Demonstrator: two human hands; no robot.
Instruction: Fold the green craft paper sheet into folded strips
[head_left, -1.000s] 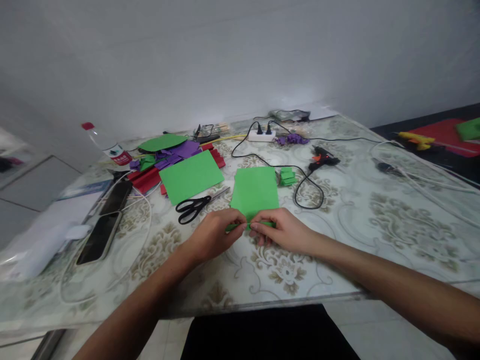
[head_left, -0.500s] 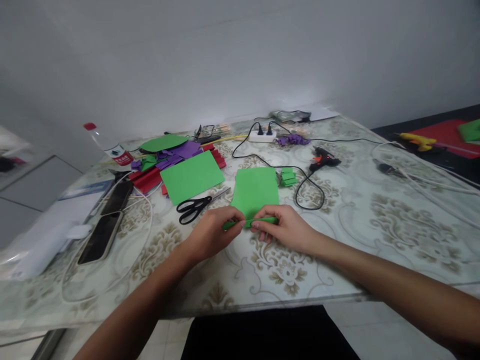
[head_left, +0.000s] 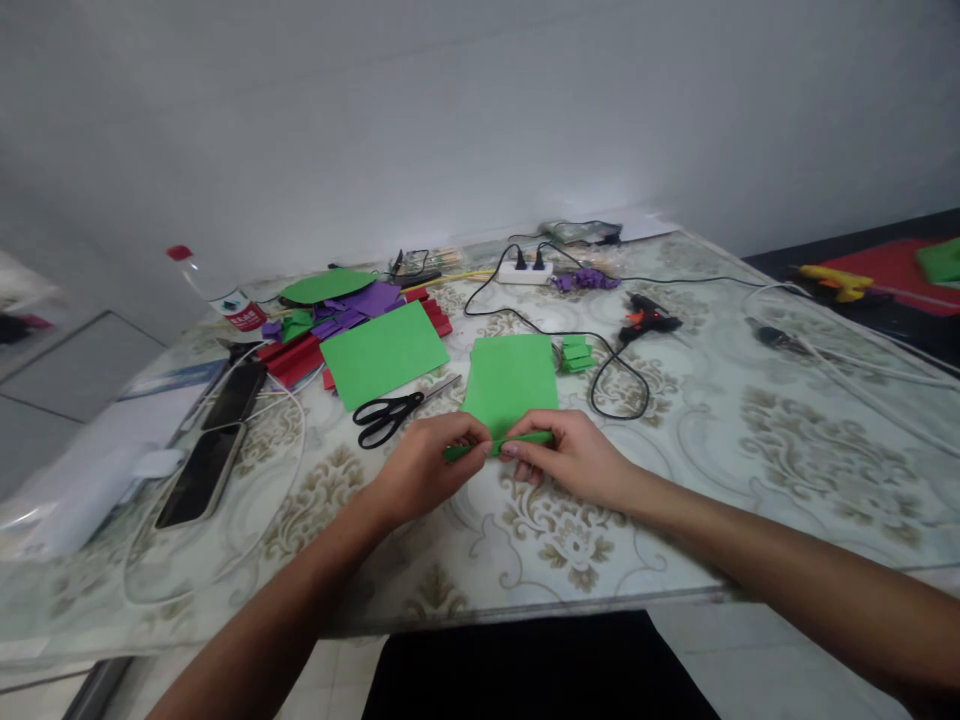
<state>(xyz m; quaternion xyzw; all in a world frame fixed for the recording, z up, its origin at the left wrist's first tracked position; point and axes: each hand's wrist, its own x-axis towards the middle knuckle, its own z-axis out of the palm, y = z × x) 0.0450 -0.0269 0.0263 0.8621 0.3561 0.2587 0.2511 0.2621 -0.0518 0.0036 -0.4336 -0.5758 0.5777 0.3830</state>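
Observation:
Between my two hands is a narrow folded strip of green paper (head_left: 496, 447), level above the table's front part. My left hand (head_left: 439, 460) pinches its left end between thumb and fingers. Close beside it, my right hand (head_left: 562, 452) grips the right part the same way. Directly beyond the strip lies a green sheet (head_left: 514, 375), its near edge partly hidden by my fingers. Black-handled scissors (head_left: 394, 412) rest to the left of it, blades pointing away to the right. A small bundle of green paper pieces (head_left: 577, 354) sits at the sheet's right.
Another green sheet (head_left: 384, 355) overlaps red and purple paper at the left back. A black glue gun (head_left: 649, 318) with a looping cord lies right. Behind stands a white power strip (head_left: 525, 272). A phone (head_left: 201, 475) and a bottle (head_left: 232, 300) are at left.
Almost nothing differs. Both hands keep their pinch on the green strip, with only a very slight shift of the fingers.

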